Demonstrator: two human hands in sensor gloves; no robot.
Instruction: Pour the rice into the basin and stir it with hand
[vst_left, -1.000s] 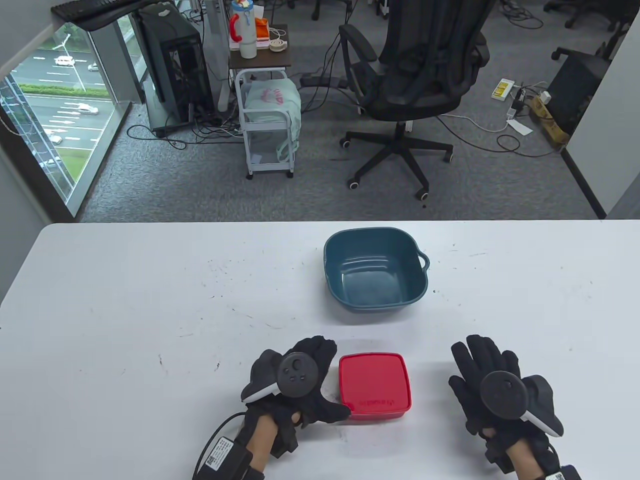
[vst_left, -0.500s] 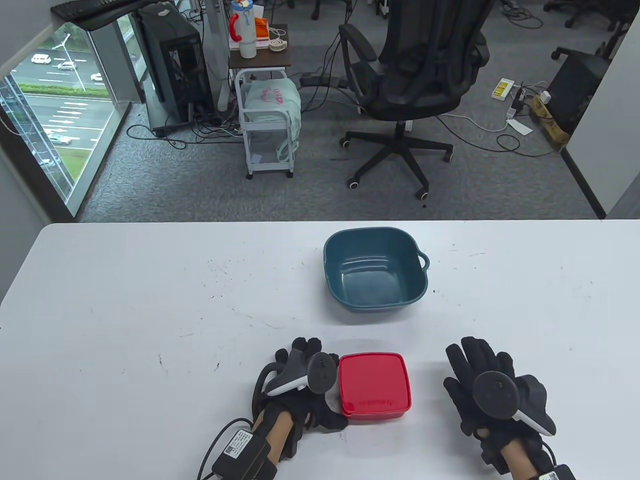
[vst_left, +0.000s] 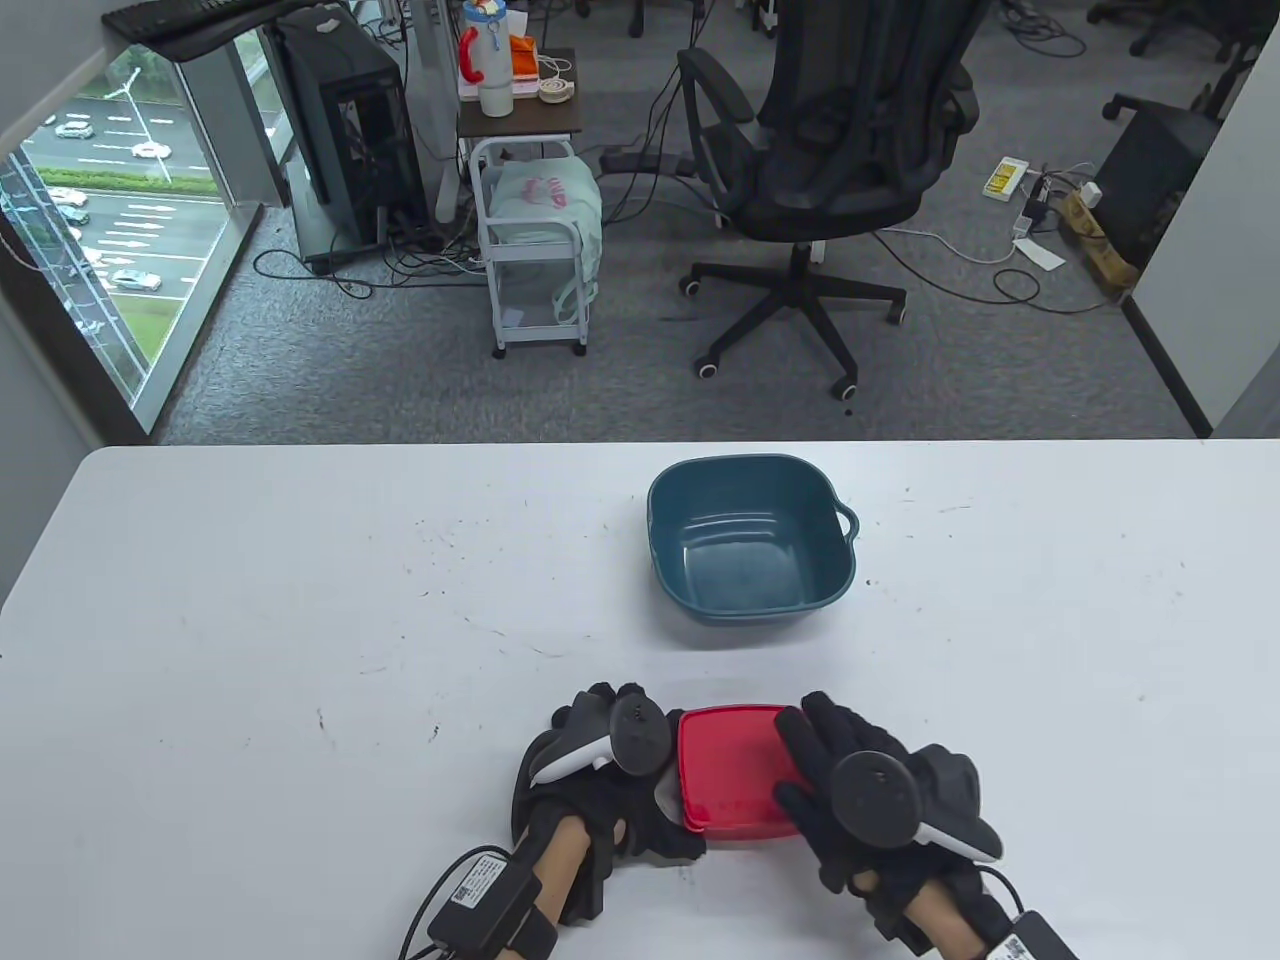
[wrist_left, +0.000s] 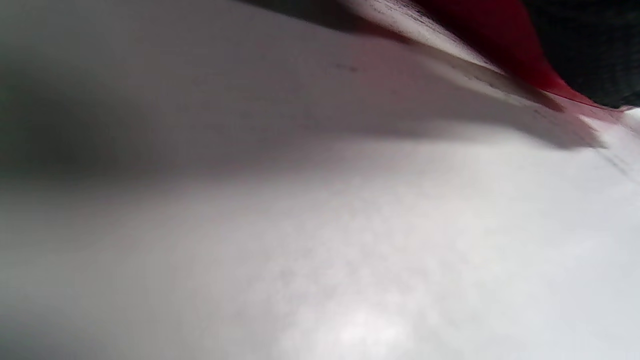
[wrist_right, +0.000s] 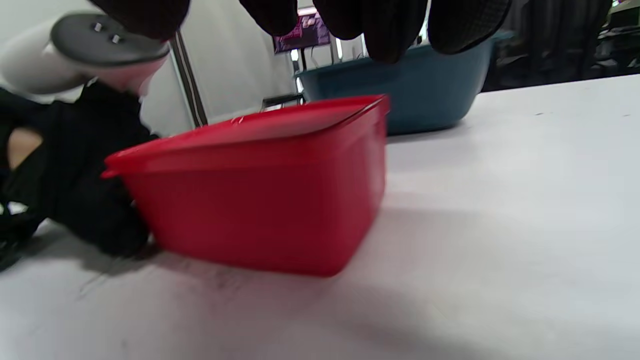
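Note:
A red box (vst_left: 728, 765) with its lid on stands near the table's front edge; the rice inside is hidden. My left hand (vst_left: 600, 775) is turned on edge against the box's left side, its thumb round the near-left corner. My right hand (vst_left: 835, 775) reaches over the right part of the lid with straight fingers. In the right wrist view those fingers (wrist_right: 380, 25) hang just above the red box (wrist_right: 260, 200), and my left hand (wrist_right: 75, 175) shows at the box's far side. The blue-green basin (vst_left: 830, 575) sits empty beyond the box. The left wrist view shows only a red edge (wrist_left: 500, 45) and table.
The white table (vst_left: 300, 600) stretches wide to the left and right of the basin. On the floor behind it stand an office chair (vst_left: 830, 150) and a small white cart (vst_left: 535, 250).
My right hand has moved left from the bare table onto the right part of the red lid. My left hand stays against the box's left side. The basin has not moved.

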